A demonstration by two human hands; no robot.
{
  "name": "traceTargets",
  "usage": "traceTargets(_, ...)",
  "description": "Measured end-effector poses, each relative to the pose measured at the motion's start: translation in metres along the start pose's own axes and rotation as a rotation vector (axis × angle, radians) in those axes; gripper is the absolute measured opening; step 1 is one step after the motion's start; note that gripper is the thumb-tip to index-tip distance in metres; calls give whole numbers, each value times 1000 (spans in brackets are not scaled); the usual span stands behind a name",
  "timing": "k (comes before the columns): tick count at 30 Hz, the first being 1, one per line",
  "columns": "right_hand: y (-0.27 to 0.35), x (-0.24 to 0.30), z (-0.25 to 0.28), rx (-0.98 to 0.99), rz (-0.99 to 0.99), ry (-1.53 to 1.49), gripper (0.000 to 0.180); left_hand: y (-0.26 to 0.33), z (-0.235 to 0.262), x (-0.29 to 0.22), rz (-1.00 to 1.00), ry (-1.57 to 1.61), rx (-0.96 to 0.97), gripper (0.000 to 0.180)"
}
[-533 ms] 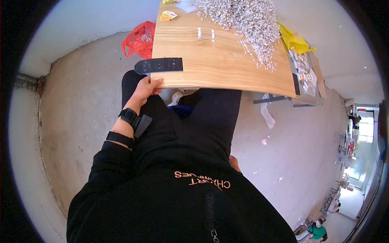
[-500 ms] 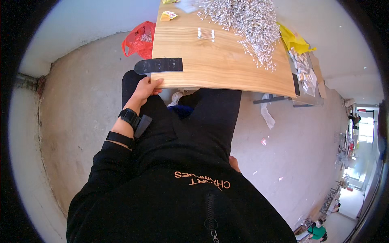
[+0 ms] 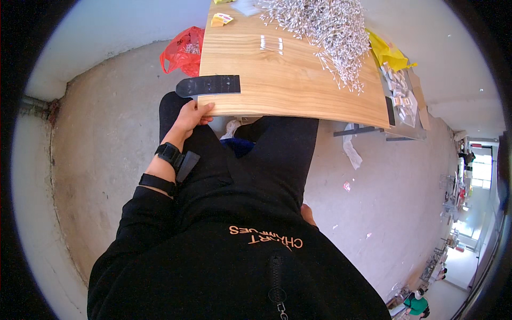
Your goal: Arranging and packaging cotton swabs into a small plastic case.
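My left hand (image 3: 193, 117) grips the near left corner of the wooden table (image 3: 298, 85), thumb on top and fingers curled at the edge. Just beyond it, a dark strip with a rounded end (image 3: 209, 85) lies across the table's left edge. My right hand (image 3: 308, 215) shows only in part beside my right hip; its fingers are hidden. Farther up the tabletop, a small row of cotton swabs (image 3: 271, 45) lies side by side. A large loose heap of cotton swabs (image 3: 325, 24) covers the far right part.
A red plastic bag (image 3: 184, 52) hangs by the table's left side. On the right are a yellow bag (image 3: 388, 52) and clear packs of swabs (image 3: 405, 106). A small yellow-and-white packet (image 3: 221, 20) lies at the far left. A person in green (image 3: 417, 305) is at the far lower right.
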State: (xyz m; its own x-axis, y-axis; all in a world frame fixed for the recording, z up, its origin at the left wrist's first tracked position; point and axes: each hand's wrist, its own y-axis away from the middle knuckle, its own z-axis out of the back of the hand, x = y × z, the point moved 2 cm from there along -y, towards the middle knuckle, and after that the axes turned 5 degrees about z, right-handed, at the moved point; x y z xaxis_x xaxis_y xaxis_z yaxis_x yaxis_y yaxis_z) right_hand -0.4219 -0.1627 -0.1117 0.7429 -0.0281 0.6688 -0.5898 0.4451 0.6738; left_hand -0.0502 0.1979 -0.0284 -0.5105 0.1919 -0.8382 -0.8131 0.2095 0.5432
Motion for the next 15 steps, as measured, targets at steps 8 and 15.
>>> traceTargets(8, -12, -18, 1, 21, -12, 93, 17, -2, -1, 2, -18, 18, 6, 42)
traceTargets(15, -14, -19, 2, 42, -3, 155, 16, -2, -1, 8, -84, 58, -24, 43)
